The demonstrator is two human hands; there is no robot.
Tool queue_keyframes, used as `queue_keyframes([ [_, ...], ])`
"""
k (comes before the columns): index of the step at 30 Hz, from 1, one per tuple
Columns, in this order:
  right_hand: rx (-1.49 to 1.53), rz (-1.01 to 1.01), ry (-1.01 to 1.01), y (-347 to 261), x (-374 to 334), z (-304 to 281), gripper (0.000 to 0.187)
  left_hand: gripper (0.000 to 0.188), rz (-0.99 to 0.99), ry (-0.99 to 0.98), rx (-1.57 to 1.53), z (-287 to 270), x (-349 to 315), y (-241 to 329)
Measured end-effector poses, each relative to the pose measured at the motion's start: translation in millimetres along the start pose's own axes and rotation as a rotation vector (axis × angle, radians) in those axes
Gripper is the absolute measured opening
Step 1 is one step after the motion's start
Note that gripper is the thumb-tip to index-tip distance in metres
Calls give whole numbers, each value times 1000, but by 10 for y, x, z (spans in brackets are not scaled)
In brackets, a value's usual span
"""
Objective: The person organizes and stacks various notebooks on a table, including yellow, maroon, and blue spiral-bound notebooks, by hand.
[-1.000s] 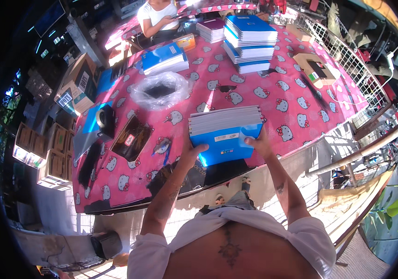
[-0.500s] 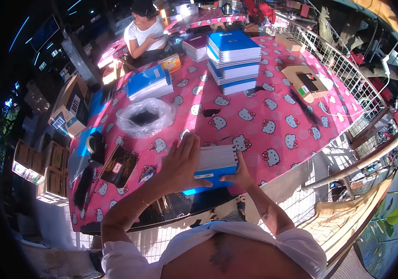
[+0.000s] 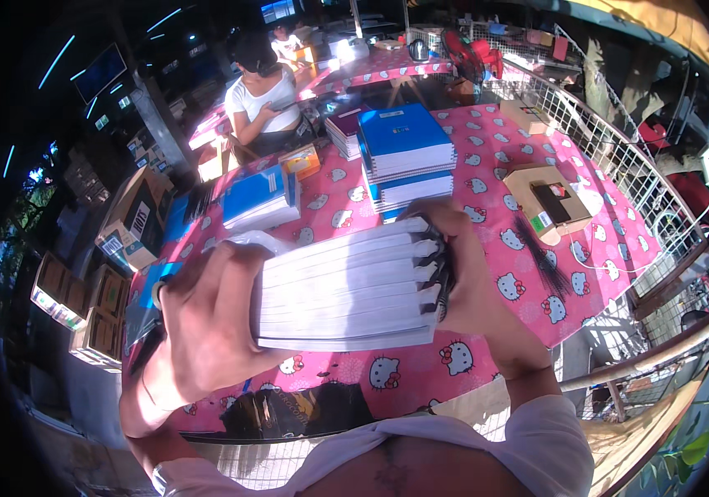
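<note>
A thick stack of spiral-bound notebooks (image 3: pixel 339 291) is held up in front of me, over the near part of the table, its white page edges facing me and dark coil bindings at its right end. My left hand (image 3: pixel 209 319) grips the left end, fingers bent round it. Around the bound end on the right, my right hand (image 3: pixel 474 286) is closed. Just beyond stands a tall pile of blue-covered notebooks (image 3: pixel 408 141), its lower part hidden by the held stack and my right hand. Clear plastic wrapping (image 3: pixel 265 241) shows partly behind my left hand.
The table has a pink patterned cloth (image 3: pixel 499 360). On it lie another blue notebook pile (image 3: pixel 261 199), purple notebooks (image 3: pixel 344 132), an open cardboard box (image 3: pixel 546 203) and thin black strands (image 3: pixel 540 257). A person (image 3: pixel 261 103) sits at the far left. Cartons (image 3: pixel 135 215) stand left.
Both hands have raised the notebook stack off the near table edge and tilted it, so page edges replace the blue cover in view. My left hand has shifted left to its end.
</note>
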State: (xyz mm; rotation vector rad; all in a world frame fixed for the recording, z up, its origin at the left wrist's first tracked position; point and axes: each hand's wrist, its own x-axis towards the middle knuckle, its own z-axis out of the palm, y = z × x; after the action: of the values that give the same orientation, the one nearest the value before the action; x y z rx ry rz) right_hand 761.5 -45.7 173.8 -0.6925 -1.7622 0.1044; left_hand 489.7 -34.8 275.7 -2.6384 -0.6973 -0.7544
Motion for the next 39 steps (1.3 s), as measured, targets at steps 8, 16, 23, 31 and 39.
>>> queue_keyframes([
  [8,585,82,332,1578,850,-892,122,46,-306,691,-522,305,1521,-351],
  [16,635,712,283,2662,1337,-1543,62,71,-797,256,-1261,2185,2669,-1678],
  [23,648,1041,220,3701,1085,-1594,56,94,-1003,-127,-1108,3741,2970,-2409],
  [31,441,1270,186,4166,858,-1320,82,82,-1111,-178,-1095,4102,2650,-2477],
  [39,254,995,655,3993,-238,-1278,74,43,-827,95,-821,3172,306,-1678],
])
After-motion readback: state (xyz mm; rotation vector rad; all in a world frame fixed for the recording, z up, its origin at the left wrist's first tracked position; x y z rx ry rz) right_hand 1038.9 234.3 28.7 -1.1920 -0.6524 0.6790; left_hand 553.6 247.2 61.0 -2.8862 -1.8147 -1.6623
